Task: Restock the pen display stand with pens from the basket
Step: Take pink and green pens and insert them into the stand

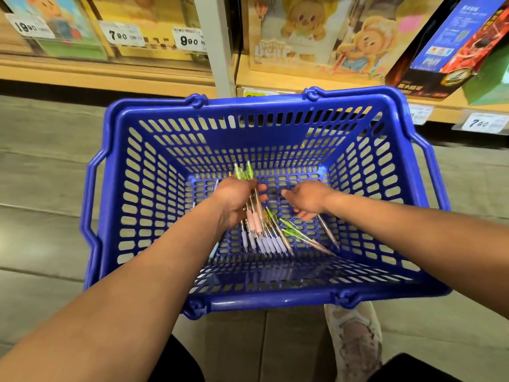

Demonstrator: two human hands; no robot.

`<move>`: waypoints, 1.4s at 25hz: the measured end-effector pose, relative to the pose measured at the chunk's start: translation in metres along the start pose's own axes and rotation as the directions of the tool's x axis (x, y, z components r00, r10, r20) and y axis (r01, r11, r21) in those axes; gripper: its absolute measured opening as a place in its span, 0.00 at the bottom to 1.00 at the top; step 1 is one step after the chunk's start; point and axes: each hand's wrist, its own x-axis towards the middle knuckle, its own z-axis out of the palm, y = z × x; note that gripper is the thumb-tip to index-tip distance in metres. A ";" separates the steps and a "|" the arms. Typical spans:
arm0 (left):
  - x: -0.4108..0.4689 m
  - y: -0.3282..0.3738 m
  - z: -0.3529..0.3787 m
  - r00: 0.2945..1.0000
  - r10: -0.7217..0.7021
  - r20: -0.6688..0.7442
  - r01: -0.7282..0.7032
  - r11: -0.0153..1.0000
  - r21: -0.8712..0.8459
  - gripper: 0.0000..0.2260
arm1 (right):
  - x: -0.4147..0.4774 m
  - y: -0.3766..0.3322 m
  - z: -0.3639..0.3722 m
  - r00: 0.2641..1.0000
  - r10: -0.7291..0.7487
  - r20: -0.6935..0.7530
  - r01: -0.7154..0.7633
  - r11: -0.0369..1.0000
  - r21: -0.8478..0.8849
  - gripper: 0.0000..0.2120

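A blue slotted plastic shopping basket [154,172] is seen from above, set on a grey tiled floor [41,166] in front of light wooden shop shelves [289,75]. Both bare forearms are reached down inside it.

The left hand [234,201] is closed around a bundle of slim click pens [254,216]: green-topped ends are seen sticking out on the far side of the fist, pink and lilac rubber grips hanging out on the near side. The bundle is held just above the basket floor, left of centre.

The right hand [308,198] is held just right of the bundle, fingers loosely spread and curled, nothing gripped. Contact with the pens below it cannot be told.

A few loose pens with green and pale barrels [300,234] are left lying on the basket bottom, right of the bundle and near the right hand. One light blue pen [214,250] is partly hidden by the left forearm.

Boxed cartoon-bear goods [292,34] and white price tags [190,40] are carried on the shelves at the far side. A worn white shoe [355,334] is visible on the floor near the basket's near edge.
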 end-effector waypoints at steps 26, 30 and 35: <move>0.000 -0.003 -0.003 0.999 0.027 -0.028 -0.028 1.000 -0.007 0.17 | -0.035 -0.039 0.012 0.918 -0.322 -0.231 0.385 0.862 0.331 0.06; 0.003 -0.003 -0.007 0.997 0.053 -0.063 -0.054 0.999 -0.005 0.09 | -0.027 -0.022 0.003 0.944 -0.312 -0.106 0.329 0.874 0.358 0.04; 0.000 -0.002 -0.014 1.000 0.002 -0.028 -0.003 0.998 -0.063 0.06 | 0.000 0.010 0.025 0.979 0.011 0.201 0.127 0.738 -0.662 0.13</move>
